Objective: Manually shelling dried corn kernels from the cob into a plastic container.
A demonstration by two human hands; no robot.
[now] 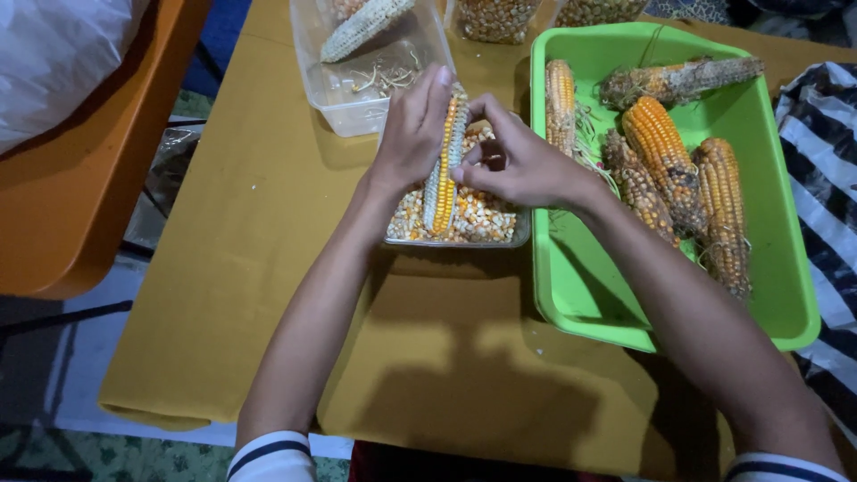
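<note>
Your left hand (412, 134) and right hand (522, 165) each close their fingers on 1 half-stripped corn cob (444, 170), upright over 1 clear tub of kernels (473, 219). The green tray (580, 286) holds 5 cobs; 1 bare cob (364, 29) lies in another tub.

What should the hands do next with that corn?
Probably push the right hand's thumb along the orange rows left on the cob, which the left hand steadies. Part of the cob is already bare, and loose kernels fill the clear container below.

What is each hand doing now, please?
Left hand: closed on the half-shelled corn cob.
Right hand: fingers pressing the same cob, above the kernel container.
</note>
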